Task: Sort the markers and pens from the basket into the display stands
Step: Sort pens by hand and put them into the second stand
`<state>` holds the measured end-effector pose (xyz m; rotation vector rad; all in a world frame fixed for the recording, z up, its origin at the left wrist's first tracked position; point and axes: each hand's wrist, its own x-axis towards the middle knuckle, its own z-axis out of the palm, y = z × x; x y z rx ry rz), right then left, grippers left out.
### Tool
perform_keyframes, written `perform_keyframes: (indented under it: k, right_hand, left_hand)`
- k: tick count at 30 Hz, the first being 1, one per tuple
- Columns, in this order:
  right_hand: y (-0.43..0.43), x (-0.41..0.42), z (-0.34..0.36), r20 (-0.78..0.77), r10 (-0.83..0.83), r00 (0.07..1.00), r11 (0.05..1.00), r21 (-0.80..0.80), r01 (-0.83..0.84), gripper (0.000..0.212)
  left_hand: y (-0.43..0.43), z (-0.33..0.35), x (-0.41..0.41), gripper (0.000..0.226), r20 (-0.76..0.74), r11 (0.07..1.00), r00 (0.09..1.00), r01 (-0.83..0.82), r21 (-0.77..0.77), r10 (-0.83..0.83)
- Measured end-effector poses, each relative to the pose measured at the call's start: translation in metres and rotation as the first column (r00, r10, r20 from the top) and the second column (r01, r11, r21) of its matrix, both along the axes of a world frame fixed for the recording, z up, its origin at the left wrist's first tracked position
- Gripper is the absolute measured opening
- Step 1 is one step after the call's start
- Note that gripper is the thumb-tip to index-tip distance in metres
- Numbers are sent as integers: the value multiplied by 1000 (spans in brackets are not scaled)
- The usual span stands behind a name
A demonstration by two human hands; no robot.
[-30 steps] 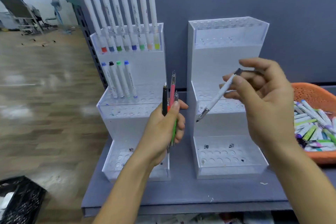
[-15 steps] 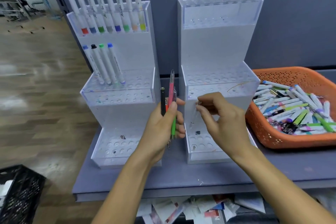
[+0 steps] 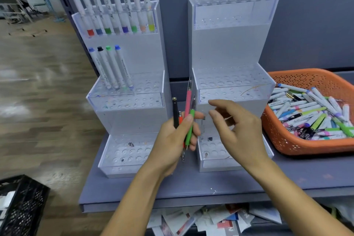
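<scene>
Pink, green, black pens (image 3: 188, 101) gripped in left hand (image 3: 172, 141); right hand (image 3: 238, 127) beside them, fingers spread.

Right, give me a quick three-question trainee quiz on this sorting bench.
1. True or false: the left hand grips a bundle of pens.
2. How many markers stand in the left stand's middle tier? A two, B four, C eight.
3. Fill in: the unsorted markers lie in the ___ basket.
Key: 1 true; 2 B; 3 orange.
</scene>
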<state>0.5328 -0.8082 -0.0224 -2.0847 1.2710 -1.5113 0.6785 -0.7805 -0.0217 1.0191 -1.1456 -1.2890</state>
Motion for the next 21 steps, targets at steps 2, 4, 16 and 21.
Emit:
perform_keyframes:
  k: [2,4,16,21]
  right_hand:
    - [6,0,11,139,79,987,981,164,-101,16]
    - [8,1,18,222,156,962,924,311,-222,16]
    - [17,-3,14,-11,117,993,981,-154,-118,35]
    - [10,5,0,-413,144,899,898,-328,-295,42]
  left_hand:
    - [0,0,-2,29,49,998,997,61,-31,-59]
    - [1,0,-4,35,85,994,991,107,-34,-104]
    - [4,5,-2,26,-126,999,992,28,25,-24]
    - [1,13,1,28,-283,998,958,-39,52,52]
